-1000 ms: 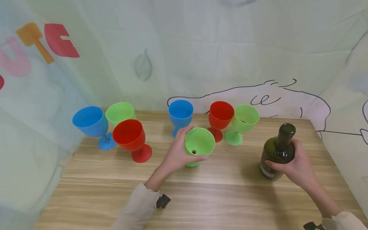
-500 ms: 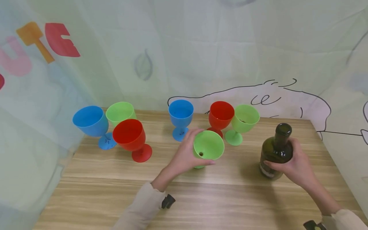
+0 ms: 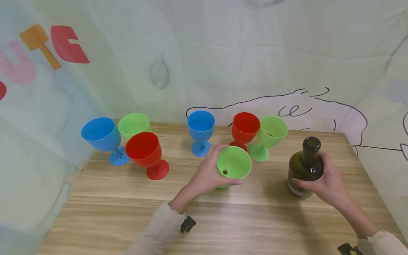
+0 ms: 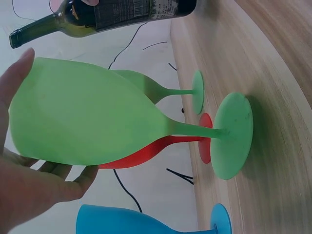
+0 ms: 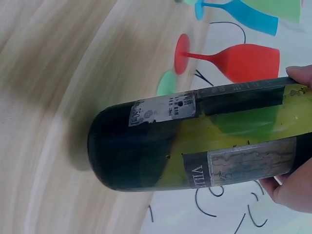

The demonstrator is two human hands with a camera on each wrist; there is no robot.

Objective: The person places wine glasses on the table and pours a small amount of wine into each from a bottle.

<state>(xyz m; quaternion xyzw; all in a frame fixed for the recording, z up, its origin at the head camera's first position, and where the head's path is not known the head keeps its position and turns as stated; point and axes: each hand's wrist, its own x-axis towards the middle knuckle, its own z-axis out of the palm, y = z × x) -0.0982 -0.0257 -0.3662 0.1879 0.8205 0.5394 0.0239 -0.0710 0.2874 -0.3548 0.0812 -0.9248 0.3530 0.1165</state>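
My left hand [image 3: 208, 173] grips a green plastic goblet [image 3: 235, 161] round its bowl, thumb on the near side and fingers on the far side. A small dark speck lies inside the bowl. In the left wrist view the goblet's foot [image 4: 232, 136] is upright at the tabletop; I cannot tell whether it touches. To the right, my right hand [image 3: 329, 182] holds a dark green wine bottle [image 3: 304, 170] round its body, neck up. Its labels [image 5: 251, 163] show in the right wrist view, and the base hangs over or stands on the wood.
Behind the held goblet stand a blue goblet [image 3: 200, 127], a red goblet [image 3: 244, 129] and another green goblet [image 3: 271, 132]. On the left are a blue [image 3: 103, 136], a green [image 3: 132, 124] and a red goblet [image 3: 145, 152]. A printed cloth [image 3: 210, 71] hangs behind the wooden table [image 3: 242, 226].
My left hand has shifted the green goblet to the right and slightly nearer me. The bottle in my right hand has moved a little left. The other goblets stay put.
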